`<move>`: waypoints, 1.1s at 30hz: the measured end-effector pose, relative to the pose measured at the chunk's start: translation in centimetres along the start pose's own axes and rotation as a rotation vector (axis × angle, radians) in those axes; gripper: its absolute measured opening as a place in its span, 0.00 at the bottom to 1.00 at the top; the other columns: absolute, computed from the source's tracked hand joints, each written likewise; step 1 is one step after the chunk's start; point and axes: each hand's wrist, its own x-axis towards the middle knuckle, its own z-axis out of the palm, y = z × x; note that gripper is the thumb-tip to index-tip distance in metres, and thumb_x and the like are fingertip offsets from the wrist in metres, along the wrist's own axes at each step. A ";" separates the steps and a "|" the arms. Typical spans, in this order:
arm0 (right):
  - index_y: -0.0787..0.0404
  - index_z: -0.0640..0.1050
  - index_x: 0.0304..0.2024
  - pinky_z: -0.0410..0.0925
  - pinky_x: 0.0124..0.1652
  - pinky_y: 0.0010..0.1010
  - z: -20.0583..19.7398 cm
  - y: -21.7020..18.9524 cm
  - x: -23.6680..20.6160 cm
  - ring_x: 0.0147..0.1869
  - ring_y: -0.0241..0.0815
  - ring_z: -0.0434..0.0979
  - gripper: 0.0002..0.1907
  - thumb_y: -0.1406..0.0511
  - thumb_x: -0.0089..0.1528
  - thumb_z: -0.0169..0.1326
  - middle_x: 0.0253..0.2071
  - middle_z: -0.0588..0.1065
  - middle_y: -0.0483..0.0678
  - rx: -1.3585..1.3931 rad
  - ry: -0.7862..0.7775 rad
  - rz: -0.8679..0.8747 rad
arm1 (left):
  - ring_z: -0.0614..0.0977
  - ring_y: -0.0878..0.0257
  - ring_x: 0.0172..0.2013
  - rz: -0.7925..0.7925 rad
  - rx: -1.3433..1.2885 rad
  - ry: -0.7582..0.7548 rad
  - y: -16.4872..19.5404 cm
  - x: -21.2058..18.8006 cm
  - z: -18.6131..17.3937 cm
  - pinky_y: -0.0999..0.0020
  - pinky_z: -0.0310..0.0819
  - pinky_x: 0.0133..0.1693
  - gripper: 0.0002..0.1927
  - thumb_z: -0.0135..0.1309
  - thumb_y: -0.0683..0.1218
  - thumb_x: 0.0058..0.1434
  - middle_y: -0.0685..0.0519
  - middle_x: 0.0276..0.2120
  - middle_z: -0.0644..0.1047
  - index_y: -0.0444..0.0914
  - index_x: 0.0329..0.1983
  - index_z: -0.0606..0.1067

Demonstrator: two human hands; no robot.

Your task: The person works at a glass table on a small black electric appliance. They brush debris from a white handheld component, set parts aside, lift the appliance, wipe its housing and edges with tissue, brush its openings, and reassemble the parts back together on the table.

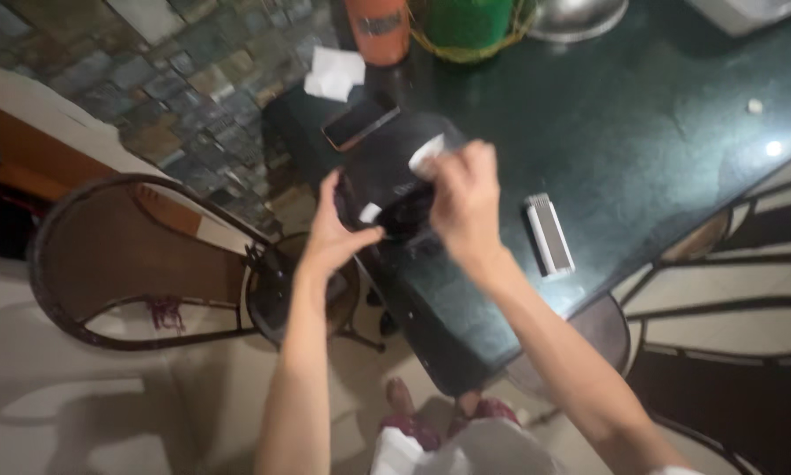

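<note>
Both hands meet over a black object (394, 189) lying at the near edge of the dark green bench (642, 132). The left hand (336, 233) grips the object's near side, fingers curled. The right hand (463, 200) pinches a small white cloth (424, 156) against its top. Just right of the right hand lies a white comb-like strip (549, 234); beyond the hands rests a phone (358, 125).

Phone (358, 126) on table (642, 132) behind hands (404, 220), comb-like strip (549, 234) right, chair (149, 264) left.
</note>
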 end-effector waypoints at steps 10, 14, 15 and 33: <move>0.62 0.84 0.36 0.72 0.37 0.39 3.8 9.3 1.9 0.35 0.50 0.80 0.06 0.74 0.56 0.61 0.31 0.74 0.54 0.076 -0.078 0.498 | 0.65 0.56 0.68 -0.055 -0.005 -0.047 1.0 -0.6 -0.9 0.62 0.58 0.67 0.60 0.73 0.38 0.43 0.48 0.69 0.64 0.42 0.75 0.50; 0.66 0.81 0.32 0.66 0.40 0.50 6.1 3.9 4.7 0.42 0.62 0.73 0.11 0.77 0.46 0.57 0.35 0.72 0.60 -0.031 -0.117 0.251 | 0.66 0.57 0.68 -0.044 -0.112 -0.057 -0.6 -0.4 -1.0 0.63 0.59 0.67 0.59 0.71 0.38 0.44 0.48 0.68 0.66 0.42 0.76 0.50; 0.64 0.80 0.29 0.65 0.41 0.48 6.6 1.5 5.0 0.44 0.60 0.72 0.09 0.75 0.45 0.58 0.36 0.72 0.59 -0.081 -0.158 0.153 | 0.67 0.57 0.68 -0.026 -0.069 -0.055 -1.5 -0.5 -1.1 0.64 0.59 0.67 0.58 0.71 0.39 0.44 0.48 0.67 0.67 0.42 0.76 0.51; 0.68 0.80 0.37 0.68 0.47 0.47 3.5 5.9 4.5 0.48 0.60 0.73 0.15 0.76 0.46 0.58 0.41 0.72 0.59 -0.147 -0.159 0.124 | 0.68 0.54 0.67 -0.058 -0.043 -0.044 0.2 0.1 -1.3 0.61 0.61 0.67 0.60 0.73 0.40 0.41 0.46 0.67 0.67 0.42 0.75 0.52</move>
